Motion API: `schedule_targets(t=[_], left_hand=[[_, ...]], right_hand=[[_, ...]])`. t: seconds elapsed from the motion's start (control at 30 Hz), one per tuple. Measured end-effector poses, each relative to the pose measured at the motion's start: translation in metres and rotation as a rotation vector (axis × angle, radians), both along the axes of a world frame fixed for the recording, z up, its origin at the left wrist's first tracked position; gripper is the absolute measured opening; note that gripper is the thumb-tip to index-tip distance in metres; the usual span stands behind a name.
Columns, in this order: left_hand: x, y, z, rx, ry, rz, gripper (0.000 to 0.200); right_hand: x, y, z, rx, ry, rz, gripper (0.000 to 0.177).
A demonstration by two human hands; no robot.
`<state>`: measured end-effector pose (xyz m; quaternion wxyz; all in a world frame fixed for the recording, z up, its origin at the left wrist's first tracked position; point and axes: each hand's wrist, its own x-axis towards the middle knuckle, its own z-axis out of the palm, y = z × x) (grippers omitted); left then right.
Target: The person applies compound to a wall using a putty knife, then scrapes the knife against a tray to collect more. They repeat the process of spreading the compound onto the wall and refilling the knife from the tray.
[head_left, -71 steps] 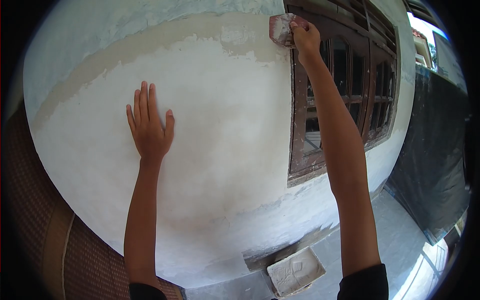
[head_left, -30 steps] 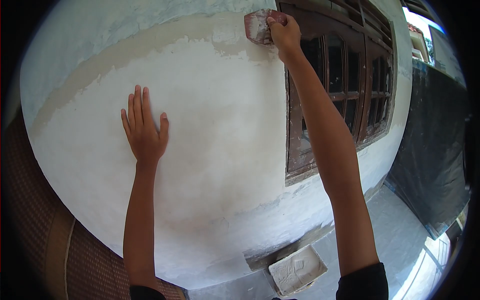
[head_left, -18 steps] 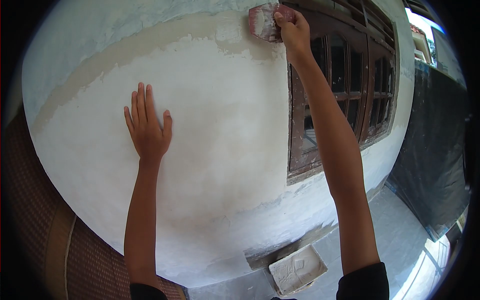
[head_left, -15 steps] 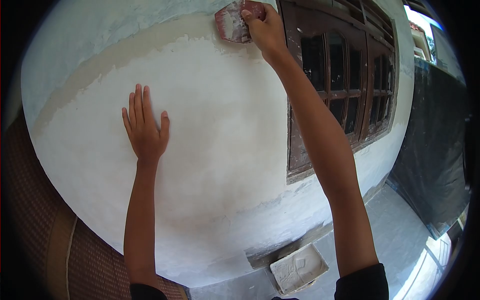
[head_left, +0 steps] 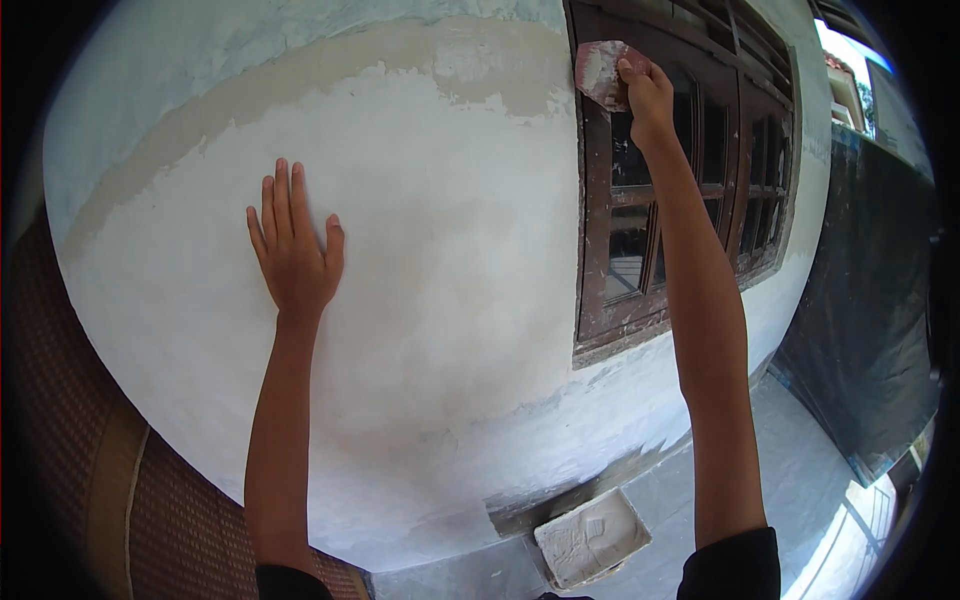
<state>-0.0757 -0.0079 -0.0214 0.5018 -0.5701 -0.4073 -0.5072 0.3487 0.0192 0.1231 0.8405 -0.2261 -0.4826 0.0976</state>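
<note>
My left hand (head_left: 297, 245) lies flat against the white wall (head_left: 420, 270), its fingers spread and nothing in it. Higher up on the right, my right hand (head_left: 648, 95) grips a red scraper (head_left: 603, 75) smeared with white paste. The scraper is in front of the upper left part of the brown window frame (head_left: 594, 210). A band of beige, damp-looking coating (head_left: 330, 75) curves across the upper wall, with ragged lower edges.
On the grey floor (head_left: 690, 520) near the wall's base stands a rectangular tray (head_left: 592, 540) with whitish paste. A dark sheet (head_left: 850, 290) hangs at the right. Woven brown matting (head_left: 190, 510) is at the lower left.
My right hand has moved right and slightly down with the scraper, from the beige band to the window frame. My left hand has stayed on nearly the same spot.
</note>
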Motion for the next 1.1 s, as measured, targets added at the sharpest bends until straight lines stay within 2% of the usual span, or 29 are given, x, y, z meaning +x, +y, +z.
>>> schedule_targets(t=[0.03,0.1,0.17,0.3,0.37,0.63,0.73,0.8,0.87,0.93,1.0,1.03,1.1], left_hand=[[0.001,0.000,0.000,-0.003,0.007,-0.016,0.066],[0.002,-0.001,-0.001,-0.004,0.007,0.001,0.066],[0.000,-0.001,0.001,0.001,0.012,0.018,0.065],[-0.002,-0.002,0.001,-0.008,0.014,0.004,0.065],[-0.001,-0.001,0.001,-0.013,0.014,0.005,0.064],[0.000,-0.001,0.000,-0.010,0.006,0.004,0.066],[0.001,-0.001,0.000,-0.004,0.003,0.013,0.066],[0.001,0.000,0.000,0.002,0.004,0.014,0.066],[0.000,0.000,0.000,0.005,0.015,0.017,0.066],[-0.001,0.000,0.000,-0.002,0.014,0.009,0.066],[-0.001,-0.001,0.001,-0.006,0.016,-0.006,0.066],[-0.001,-0.001,0.000,-0.012,0.014,-0.019,0.067],[-0.001,-0.001,0.001,-0.019,0.013,-0.021,0.067]], right_hand=[[-0.014,-0.004,0.004,0.000,0.002,-0.001,0.032],[-0.046,-0.003,0.007,0.092,-0.164,-0.109,0.030],[-0.080,0.004,0.013,0.134,-0.260,-0.040,0.031],[-0.144,-0.011,0.006,0.100,-0.359,-0.295,0.035],[-0.137,-0.008,0.006,0.066,-0.389,-0.374,0.037],[0.001,0.015,-0.014,-0.018,-0.026,-0.113,0.030],[0.006,0.008,-0.014,-0.002,0.040,-0.004,0.028],[-0.008,-0.002,-0.011,0.083,-0.002,0.070,0.030],[-0.043,-0.005,0.000,0.120,-0.111,-0.007,0.034],[-0.080,-0.005,0.009,0.103,-0.243,0.017,0.032],[-0.118,-0.014,0.012,0.068,-0.310,-0.107,0.034],[-0.130,-0.015,0.009,0.075,-0.356,-0.278,0.033],[-0.127,-0.004,0.007,0.075,-0.385,-0.364,0.032]])
